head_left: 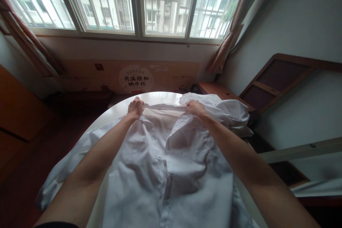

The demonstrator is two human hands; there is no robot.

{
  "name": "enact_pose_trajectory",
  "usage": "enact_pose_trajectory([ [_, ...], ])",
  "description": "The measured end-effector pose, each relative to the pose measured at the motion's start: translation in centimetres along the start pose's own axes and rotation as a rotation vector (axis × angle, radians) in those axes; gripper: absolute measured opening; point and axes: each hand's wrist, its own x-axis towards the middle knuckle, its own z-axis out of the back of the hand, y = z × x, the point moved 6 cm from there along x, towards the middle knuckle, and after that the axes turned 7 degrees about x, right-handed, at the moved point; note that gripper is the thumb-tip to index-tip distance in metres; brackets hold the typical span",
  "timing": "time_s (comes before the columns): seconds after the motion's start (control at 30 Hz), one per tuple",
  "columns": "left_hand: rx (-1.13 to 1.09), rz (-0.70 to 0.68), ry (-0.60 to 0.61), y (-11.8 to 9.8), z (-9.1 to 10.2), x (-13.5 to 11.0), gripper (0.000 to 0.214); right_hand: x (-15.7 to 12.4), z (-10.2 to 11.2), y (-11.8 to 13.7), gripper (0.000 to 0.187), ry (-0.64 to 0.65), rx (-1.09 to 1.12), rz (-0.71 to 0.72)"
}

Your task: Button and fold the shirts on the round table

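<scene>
A white button-front shirt [187,160] lies spread on a round white table [107,114], its front facing up and its neck away from me. My left hand [136,107] is closed on the left end of the collar. At the collar's other end, my right hand [195,108] grips the cloth too. Between the two hands the collar band is stretched fairly straight, and the front hangs open below it. One sleeve drapes over the table's left side. Bunched white cloth [221,108] lies beyond my right forearm; whether it belongs to this shirt I cannot tell.
Barred windows [139,7] stand behind the table, above an orange printed banner [136,78]. Curtains [227,50] hang at both sides. A brown wooden frame [280,78] leans at the right wall, and an orange-brown cabinet [18,121] stands at left.
</scene>
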Motion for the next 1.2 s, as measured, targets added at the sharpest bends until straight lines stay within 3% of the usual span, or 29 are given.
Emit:
enact_pose_trajectory([
  [0.17,-0.265,0.215,-0.073,1.1,0.9,1.2,0.032,1.8,0.0,1.4,0.034,0.000,0.077,0.009],
  [0.3,-0.576,0.381,-0.080,1.1,0.3,2.7,0.041,2.6,-2.5,4.2,0.033,-0.017,0.149,0.034],
  [0.37,-0.676,0.347,-0.039,0.2,-0.5,3.1,0.036,2.4,-4.9,5.5,0.038,0.058,0.228,0.067],
  [0.47,-0.715,0.219,0.030,-1.0,-1.6,1.9,0.035,0.8,-8.6,6.4,0.053,0.313,0.310,0.196],
  [0.53,-0.622,0.029,0.028,-1.4,-1.7,-0.3,0.040,-0.9,-9.0,5.9,0.057,0.363,0.254,0.341],
  [0.6,-0.380,-0.229,0.008,-1.8,-1.7,-3.6,0.048,-2.6,-7.4,4.5,0.054,0.273,0.134,0.475],
  [0.67,-0.122,-0.401,0.045,-1.6,-2.4,-7.2,0.055,-4.1,-4.8,2.5,0.050,0.134,-0.013,0.531],
  [0.73,0.023,-0.454,0.131,-0.9,-3.5,-10.1,0.061,-5.3,-2.2,0.1,0.047,0.017,-0.160,0.498],
  [0.8,0.083,-0.459,0.208,-0.4,-4.5,-11.9,0.064,-6.4,-0.6,-1.8,0.045,0.004,-0.268,0.477],
  [0.9,0.105,-0.461,0.238,-0.3,-5.3,-12.5,0.066,-8.1,-0.2,-3.4,0.033,0.086,-0.367,0.503],
  [0.97,0.106,-0.478,0.231,-0.5,-5.3,-12.2,0.067,-9.0,-0.1,-3.7,0.021,0.072,-0.397,0.495],
  [1.07,0.101,-0.504,0.251,-0.7,-4.9,-11.8,0.067,-10.1,0.8,-3.4,0.024,0.040,-0.379,0.461],
  [1.2,0.083,-0.575,0.289,-0.7,-4.2,-12.3,0.066,-12.3,2.9,-3.0,0.023,0.112,-0.396,0.395],
])
